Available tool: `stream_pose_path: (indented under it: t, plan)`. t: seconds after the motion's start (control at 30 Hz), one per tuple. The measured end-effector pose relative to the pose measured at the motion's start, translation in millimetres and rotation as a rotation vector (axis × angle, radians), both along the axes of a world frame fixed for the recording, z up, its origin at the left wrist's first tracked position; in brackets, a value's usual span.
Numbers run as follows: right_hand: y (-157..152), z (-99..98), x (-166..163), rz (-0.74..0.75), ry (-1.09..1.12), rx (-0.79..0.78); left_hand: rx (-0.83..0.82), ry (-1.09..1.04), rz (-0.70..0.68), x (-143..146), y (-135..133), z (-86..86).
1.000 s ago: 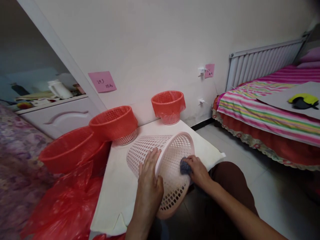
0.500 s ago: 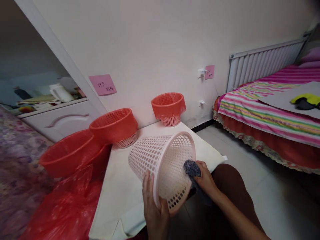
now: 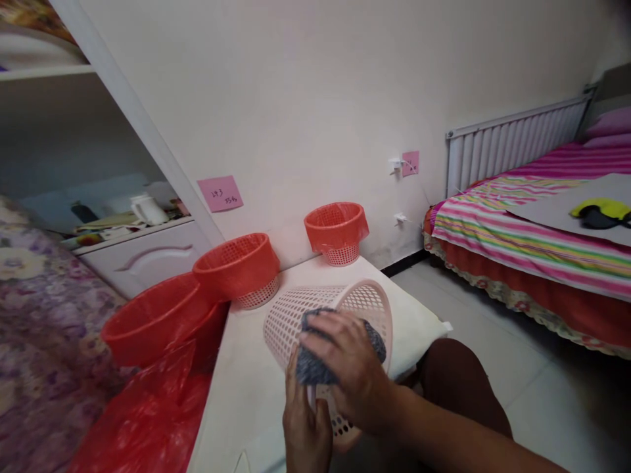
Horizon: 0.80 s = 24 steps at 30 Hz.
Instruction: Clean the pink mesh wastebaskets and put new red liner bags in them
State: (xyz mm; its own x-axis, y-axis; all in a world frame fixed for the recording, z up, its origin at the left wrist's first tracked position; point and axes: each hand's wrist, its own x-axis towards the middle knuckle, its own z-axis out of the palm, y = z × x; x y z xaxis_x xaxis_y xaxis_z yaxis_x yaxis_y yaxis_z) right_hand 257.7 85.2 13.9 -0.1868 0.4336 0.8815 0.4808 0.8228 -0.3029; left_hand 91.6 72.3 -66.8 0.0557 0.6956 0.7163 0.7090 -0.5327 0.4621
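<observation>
We moved the cloth [image 3: 314,369] onto the basket [image 3: 290,315], probably wiping its rim [image 3: 388,322].
Right hand [image 3: 357,371], loosely curved, holds it; left hand [image 3: 306,430], beside, pinches rim.

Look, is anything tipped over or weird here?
The pale pink basket lies on its side, while the far red-lined basket stands upright. The left hand holds the tipped one's rim, so it probably isn't accidental. No visible spills.

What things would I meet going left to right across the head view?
Floral fabric → red container → upright red-covered mesh basket → pale pink basket lying on its side → brown-clad knee → yellow-and-black item
</observation>
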Motion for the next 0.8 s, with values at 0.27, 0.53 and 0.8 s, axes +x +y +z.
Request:
stream_pose_path:
  t: [0.27, 0.53, 0.8]
  plan:
    - [53, -1.2, 28, -0.072, 0.064, -0.046, 0.007, -0.024, -0.112, 11, 3, 11.2]
    - [108, -86.4, 84, -0.215, 0.823, -0.615, -0.012, -0.109, -0.04, 17, -8, 11.5]
    - [45, -197.2, 59, -0.228, 1.046, -0.896, -0.031, -0.177, 0.008, 12, -16, 6.1]
